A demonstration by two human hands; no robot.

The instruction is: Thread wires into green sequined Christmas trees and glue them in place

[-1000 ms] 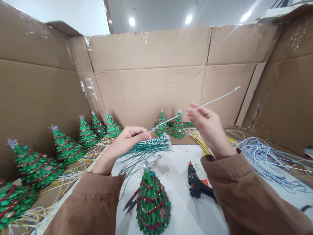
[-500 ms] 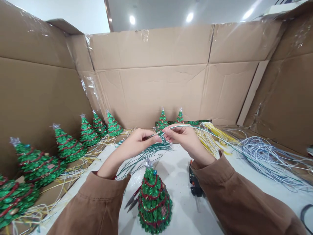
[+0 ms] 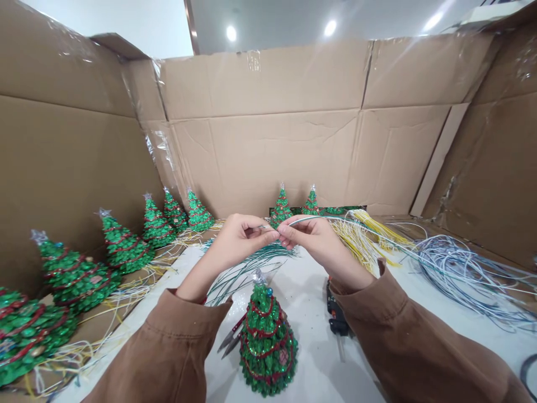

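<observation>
Both my hands meet above the far part of the white tabletop [image 3: 310, 313], fingertips nearly touching. My left hand [image 3: 243, 239] is closed in a pinch on a thin wire end. My right hand [image 3: 308, 235] pinches a green and white wire [image 3: 356, 219], which trails off rightward to a loose coil. The exact joint between the fingertips is hidden. Below the hands stands a small green Christmas tree [image 3: 268, 341] with red garland and a clear star on top. Behind my hands lies a spread of cut green wires [image 3: 243, 271].
Scissors [image 3: 231, 338] lie left of the tree. A black glue gun [image 3: 336, 313] rests beside my right sleeve. More decorated trees [image 3: 126, 246] line the left side. Yellow and white wires [image 3: 364, 238] and a tangled wire coil [image 3: 457, 274] lie right. Cardboard walls [image 3: 268, 151] enclose the table.
My fingertips have drawn closer together, covering more of the wire ends between them. The whole view has shifted slightly; the tree and tools stay put.
</observation>
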